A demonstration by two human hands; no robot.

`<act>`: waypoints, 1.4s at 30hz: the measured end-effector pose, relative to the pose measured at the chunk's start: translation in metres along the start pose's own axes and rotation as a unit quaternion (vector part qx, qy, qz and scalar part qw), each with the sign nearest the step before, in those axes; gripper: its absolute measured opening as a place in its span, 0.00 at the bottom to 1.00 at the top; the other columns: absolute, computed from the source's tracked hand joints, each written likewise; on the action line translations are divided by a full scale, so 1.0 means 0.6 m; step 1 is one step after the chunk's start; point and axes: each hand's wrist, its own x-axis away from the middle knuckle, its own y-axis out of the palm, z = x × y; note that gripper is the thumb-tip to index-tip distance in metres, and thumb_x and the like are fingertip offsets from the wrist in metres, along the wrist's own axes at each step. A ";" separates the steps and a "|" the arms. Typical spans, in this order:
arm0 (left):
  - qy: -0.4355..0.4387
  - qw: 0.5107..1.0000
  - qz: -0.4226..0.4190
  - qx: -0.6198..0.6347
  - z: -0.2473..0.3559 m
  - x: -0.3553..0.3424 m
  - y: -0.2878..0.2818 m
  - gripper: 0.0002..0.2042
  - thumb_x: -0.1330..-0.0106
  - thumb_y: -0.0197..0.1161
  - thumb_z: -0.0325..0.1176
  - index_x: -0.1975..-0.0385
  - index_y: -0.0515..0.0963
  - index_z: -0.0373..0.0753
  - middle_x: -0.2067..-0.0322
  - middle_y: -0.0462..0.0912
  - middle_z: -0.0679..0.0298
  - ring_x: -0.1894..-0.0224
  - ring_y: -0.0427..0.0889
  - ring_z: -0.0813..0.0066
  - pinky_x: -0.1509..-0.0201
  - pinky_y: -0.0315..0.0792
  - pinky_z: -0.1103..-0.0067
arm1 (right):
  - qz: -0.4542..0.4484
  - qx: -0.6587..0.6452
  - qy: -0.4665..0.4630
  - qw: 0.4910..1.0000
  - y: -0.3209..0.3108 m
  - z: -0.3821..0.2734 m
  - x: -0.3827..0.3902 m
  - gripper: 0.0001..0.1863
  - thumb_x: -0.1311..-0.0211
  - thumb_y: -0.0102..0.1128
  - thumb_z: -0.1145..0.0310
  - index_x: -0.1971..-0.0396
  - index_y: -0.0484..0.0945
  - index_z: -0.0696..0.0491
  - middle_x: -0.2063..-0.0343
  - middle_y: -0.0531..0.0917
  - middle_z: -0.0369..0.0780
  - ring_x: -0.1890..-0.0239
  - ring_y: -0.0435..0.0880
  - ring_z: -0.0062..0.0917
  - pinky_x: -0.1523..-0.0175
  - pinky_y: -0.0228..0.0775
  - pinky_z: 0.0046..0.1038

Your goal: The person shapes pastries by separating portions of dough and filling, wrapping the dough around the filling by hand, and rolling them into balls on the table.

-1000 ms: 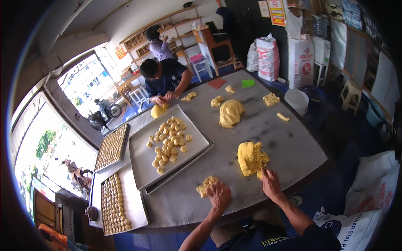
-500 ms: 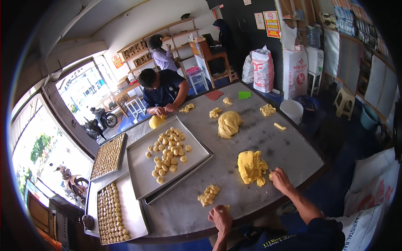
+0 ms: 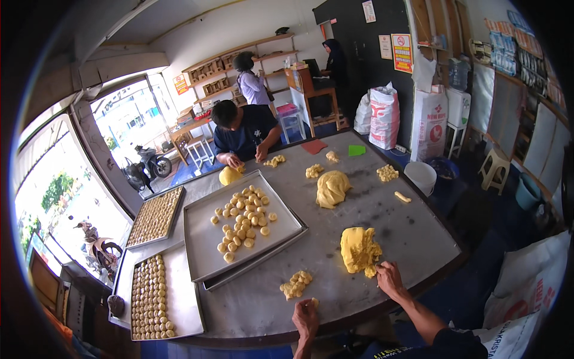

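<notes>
Right hand (image 3: 390, 279) pinched on near edge of lumpy yellow dough mound (image 3: 359, 250), mound up-left of it. Left hand (image 3: 306, 317) closed on small dough bit (image 3: 314, 302); heap of small yellow dough pieces (image 3: 296, 285) just beyond, on grey metal table (image 3: 382, 209).

A large grey metal-topped work table (image 3: 382, 227) fills the middle of a small shop room. Behind it, a white back wall (image 3: 239, 30) carries long wooden shelves (image 3: 239, 60) stacked with wooden crates. A dark panel (image 3: 376, 66) beside it bears several posted notices. At the left, wide glass windows (image 3: 72, 173) let bright daylight in, and parked motorbikes (image 3: 149, 164) stand on the street outside. The blue floor (image 3: 478, 239) holds tall white sacks (image 3: 382, 116), a small white plastic stool (image 3: 495, 167) and a wooden desk (image 3: 314, 90). More sacks (image 3: 526, 287) lie at the lower right.
</notes>
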 end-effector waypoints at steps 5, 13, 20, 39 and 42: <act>-0.025 0.997 0.037 0.056 -0.005 0.003 -0.012 0.12 0.28 0.67 0.36 0.57 0.84 0.32 0.65 0.90 0.53 0.65 0.88 0.72 0.58 0.80 0.74 | -0.114 0.028 0.026 0.993 -0.067 -0.009 -0.027 0.19 0.40 0.54 0.84 0.48 0.79 0.69 0.59 0.81 0.55 0.53 0.79 0.49 0.47 0.72 0.41; -0.094 0.984 -0.097 0.119 -0.009 -0.028 0.033 0.18 0.23 0.61 0.42 0.53 0.85 0.30 0.67 0.89 0.59 0.64 0.84 0.79 0.55 0.79 0.77 | -0.105 0.031 0.029 0.994 -0.059 -0.092 0.087 0.28 0.43 0.55 0.84 0.39 0.71 0.69 0.38 0.72 0.53 0.40 0.72 0.50 0.35 0.70 0.38; -0.036 0.960 -0.252 0.119 0.068 -0.011 0.143 0.19 0.20 0.55 0.41 0.48 0.83 0.30 0.64 0.89 0.57 0.57 0.87 0.75 0.52 0.80 0.77 | -0.009 -0.228 0.021 0.973 -0.059 -0.174 0.027 0.16 0.38 0.62 0.78 0.49 0.81 0.63 0.54 0.85 0.52 0.51 0.83 0.49 0.45 0.76 0.41; 0.035 0.975 -0.195 -0.105 0.011 -0.012 0.075 0.17 0.39 0.71 0.35 0.52 0.78 0.38 0.65 0.87 0.43 0.57 0.87 0.41 0.58 0.80 0.58 | -0.192 -0.151 -0.080 0.966 0.004 -0.255 0.016 0.12 0.35 0.63 0.71 0.55 0.87 0.54 0.57 0.87 0.46 0.52 0.86 0.39 0.46 0.78 0.35; 0.025 0.981 -0.185 -0.052 0.034 -0.010 0.073 0.16 0.40 0.73 0.36 0.56 0.80 0.38 0.64 0.87 0.45 0.56 0.88 0.43 0.56 0.80 0.61 | -0.165 -0.237 -0.069 0.955 0.021 -0.249 0.021 0.12 0.37 0.63 0.73 0.54 0.87 0.53 0.58 0.88 0.46 0.54 0.86 0.41 0.48 0.79 0.37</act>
